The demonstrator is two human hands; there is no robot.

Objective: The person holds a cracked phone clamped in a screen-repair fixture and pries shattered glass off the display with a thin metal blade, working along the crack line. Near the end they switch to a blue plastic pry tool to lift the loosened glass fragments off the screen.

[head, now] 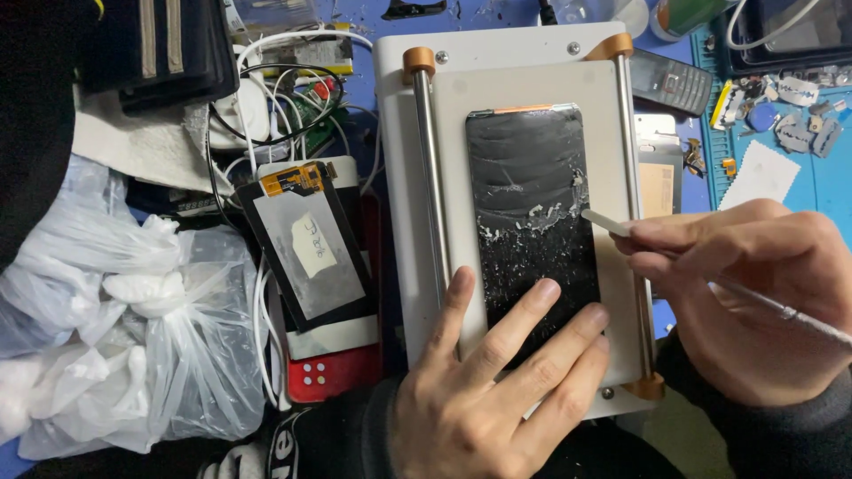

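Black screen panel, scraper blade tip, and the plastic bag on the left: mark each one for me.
Black screen panel (524,186): head view, on its bare upper glass.
Scraper blade tip (593,216): head view, on the pale flat end by the panel's right edge.
Plastic bag (177,355): head view, on its crumpled clear front.

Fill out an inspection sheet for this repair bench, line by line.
Surface: blue mat under a white plate machine with two metal rods.
Job's things: black screen panel lying flat on the plate, whitish residue across its middle.
Clutter: second panel with an orange flex, plastic bags, razor blades, old keypad phone.
Grippers: left hand pressing fingers on the panel's lower end; right hand gripping a scraper tool at the panel's right edge.
Cables: white and black cables, tangled.
Surroundings: nothing seen.
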